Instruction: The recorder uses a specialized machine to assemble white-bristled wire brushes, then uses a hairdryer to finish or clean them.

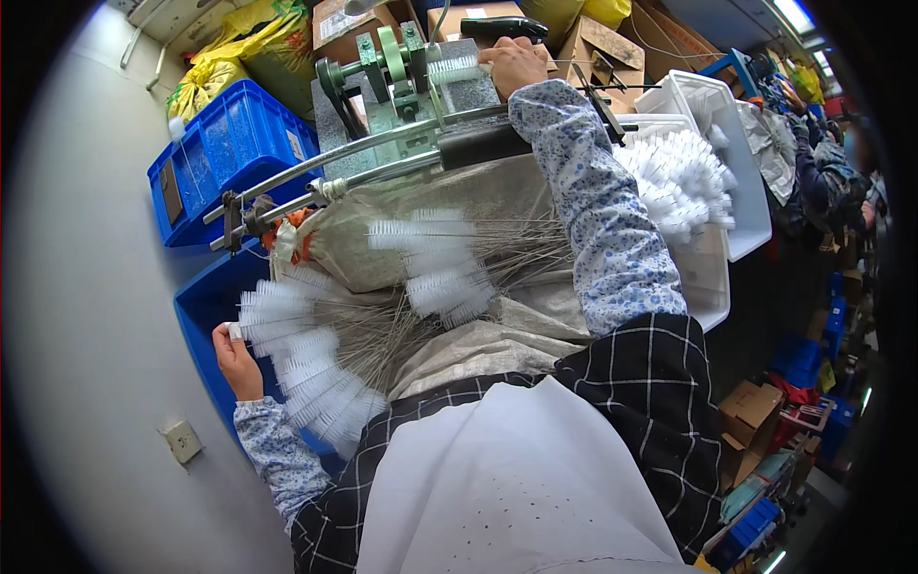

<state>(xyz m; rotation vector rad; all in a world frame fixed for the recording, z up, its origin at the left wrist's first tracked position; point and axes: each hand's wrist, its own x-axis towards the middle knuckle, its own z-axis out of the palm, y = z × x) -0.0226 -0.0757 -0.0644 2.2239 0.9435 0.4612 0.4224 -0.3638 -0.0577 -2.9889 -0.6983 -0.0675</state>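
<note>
At the green and grey bench machine (406, 96), my right hand (516, 65) is closed at the right end of a white-bristled wire brush (453, 70). A thin wire runs out to the right beyond that hand. Low on the left, my left hand (237, 364) is closed beside the outer tips of a fanned bundle of white brushes (316, 368). Something small and white shows at its fingertips; I cannot tell if it is a brush tip or a finger covering. Another group of brushes (445, 277) lies across the cloth on my lap, wire stems toward the right.
Blue bins (229, 143) stand at the left, one under the fanned brushes. White bins (703, 282) at the right hold a heap of white brushes (679, 182). Metal rods (287, 177) reach left from the machine. Cardboard boxes and yellow bags stand behind; another person is far right.
</note>
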